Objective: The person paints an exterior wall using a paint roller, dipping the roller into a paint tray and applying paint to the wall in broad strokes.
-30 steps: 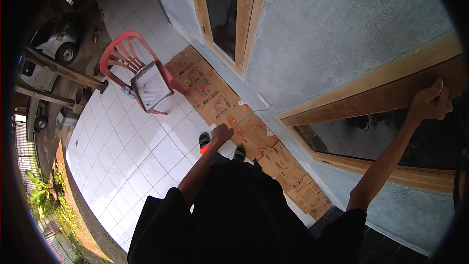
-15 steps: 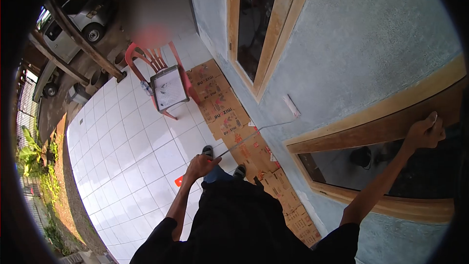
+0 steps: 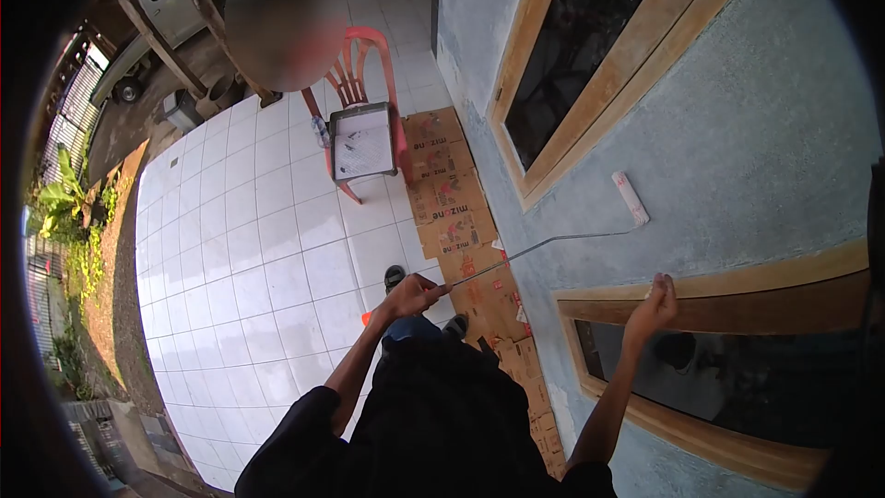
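The left hand (image 3: 412,295) was wrapped tight around the handle of a paint roller (image 3: 631,197), whose sleeve lay against the grey wall (image 3: 737,129) above the lower window frame (image 3: 737,281). The right hand (image 3: 654,305) gripped that frame's top edge, fingers curled over it.

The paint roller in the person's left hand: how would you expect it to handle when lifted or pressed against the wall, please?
The paint roller looks light: the left hand alone holds it out. Its thin wire arm would probably flex under pressure. The cylindrical sleeve should roll along the grey wall rather than slide.
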The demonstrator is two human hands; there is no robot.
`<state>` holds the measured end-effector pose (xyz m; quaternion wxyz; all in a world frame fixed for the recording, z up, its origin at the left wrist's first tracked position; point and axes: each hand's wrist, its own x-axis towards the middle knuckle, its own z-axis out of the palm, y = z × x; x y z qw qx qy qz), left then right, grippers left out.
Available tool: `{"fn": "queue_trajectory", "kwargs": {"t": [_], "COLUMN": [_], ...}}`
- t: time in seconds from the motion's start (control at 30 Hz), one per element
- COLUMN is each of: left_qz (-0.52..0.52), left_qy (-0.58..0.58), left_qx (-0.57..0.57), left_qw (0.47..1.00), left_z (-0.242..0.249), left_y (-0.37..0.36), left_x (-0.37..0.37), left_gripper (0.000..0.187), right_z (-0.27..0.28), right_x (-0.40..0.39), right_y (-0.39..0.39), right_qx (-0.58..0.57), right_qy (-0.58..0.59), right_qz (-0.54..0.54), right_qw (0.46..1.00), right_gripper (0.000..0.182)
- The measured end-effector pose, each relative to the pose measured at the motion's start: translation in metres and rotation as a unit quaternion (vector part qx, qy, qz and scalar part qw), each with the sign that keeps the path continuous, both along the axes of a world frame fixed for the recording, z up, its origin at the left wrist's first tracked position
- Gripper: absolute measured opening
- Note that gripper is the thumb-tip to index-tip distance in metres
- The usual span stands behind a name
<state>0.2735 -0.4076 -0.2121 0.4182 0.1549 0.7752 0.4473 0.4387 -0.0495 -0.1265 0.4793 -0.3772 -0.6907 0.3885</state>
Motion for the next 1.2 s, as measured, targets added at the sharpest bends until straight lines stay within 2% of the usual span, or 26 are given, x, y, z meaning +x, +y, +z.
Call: {"fn": "queue_trajectory", "kwargs": {"t": [0.03,0.13,0.17,0.23,0.27,0.3,0.33,0.4,0.43,0.5,0.53,0.6,0.77,0.83,0.9,0.97,1.03,1.1,1.17,1.2], "left_qz": [0.007,0.052,0.078,0.108,0.135,0.138,0.166,0.206,0.208,0.283,0.319,0.341,0.424,0.444,0.461,0.448,0.429,0.424,0.418,0.385], "left_qy": [0.0,-0.014,-0.017,-0.054,-0.089,-0.093,-0.075,-0.061,-0.064,-0.113,-0.123,-0.125,-0.167,-0.191,-0.233,-0.193,-0.206,-0.218,-0.23,-0.225], "left_qx": [-0.015,-0.025,-0.04,-0.046,-0.049,-0.051,-0.051,-0.055,-0.055,-0.065,-0.064,-0.055,0.005,0.014,0.032,0.021,0.045,0.04,0.035,0.069], "left_qw": [1.0,0.998,0.996,0.992,0.986,0.985,0.982,0.975,0.974,0.95,0.938,0.93,0.89,0.875,0.856,0.873,0.878,0.878,0.878,0.892], "left_z": [-0.001,-0.011,-0.013,-0.029,-0.039,-0.043,-0.048,-0.065,-0.076,-0.085,-0.09,-0.109,-0.164,-0.175,-0.179,-0.191,-0.202,-0.209,-0.213,-0.213], "left_y": [-0.005,-0.026,-0.032,-0.04,-0.044,-0.045,-0.044,-0.043,-0.043,-0.043,-0.043,-0.05,-0.065,-0.066,-0.062,-0.057,-0.059,-0.058,-0.057,-0.06], "left_x": [-0.002,-0.014,-0.02,-0.039,-0.048,-0.059,-0.072,-0.102,-0.118,-0.149,-0.163,-0.188,-0.238,-0.253,-0.266,-0.279,-0.29,-0.307,-0.325,-0.332], "left_gripper": [0.057,0.059,0.061,0.061,0.062,0.062,0.062,0.065,0.065,0.067,0.068,0.068,0.056,0.05,0.048,0.046,0.047,0.049,0.05,0.054], "right_z": [-0.008,-0.075,-0.078,-0.129,-0.149,-0.157,-0.166,-0.176,-0.18,-0.183,-0.183,-0.181,-0.2,-0.206,-0.212,-0.216,-0.218,-0.222,-0.223,-0.225], "right_x": [-0.013,-0.043,-0.056,-0.073,-0.082,-0.097,-0.111,-0.148,-0.167,-0.201,-0.217,-0.245,-0.294,-0.306,-0.324,-0.343,-0.364,-0.386,-0.403,-0.411], "right_y": [-0.03,-0.09,-0.116,-0.144,-0.156,-0.174,-0.193,-0.221,-0.236,-0.267,-0.281,-0.306,-0.346,-0.355,-0.364,-0.371,-0.372,-0.375,-0.372,-0.369], "right_qx": [-0.048,-0.186,-0.23,-0.26,-0.214,-0.246,-0.278,-0.371,-0.371,-0.422,-0.423,-0.477,-0.483,-0.471,-0.469,-0.508,-0.484,-0.231,-0.212,-0.193], "right_qy": [-0.06,-0.071,-0.084,-0.14,-0.202,-0.218,-0.233,-0.317,-0.32,-0.304,-0.308,-0.331,-0.363,-0.36,-0.359,-0.333,-0.365,-0.425,-0.451,-0.476], "right_qz": [0.123,0.171,0.195,0.27,0.299,0.321,0.341,0.401,0.401,0.49,0.488,0.513,0.49,0.457,0.456,0.423,0.408,0.4,0.383,0.367], "right_qw": [0.989,0.965,0.95,0.917,0.908,0.888,0.867,0.776,0.774,0.7,0.698,0.632,0.629,0.663,0.665,0.673,0.683,0.778,0.778,0.776], "right_gripper": [0.027,0.034,0.033,0.029,0.025,0.024,0.023,0.026,0.026,0.034,0.034,0.043,0.057,0.056,0.054,0.046,0.04,0.042,0.043,0.043]}}
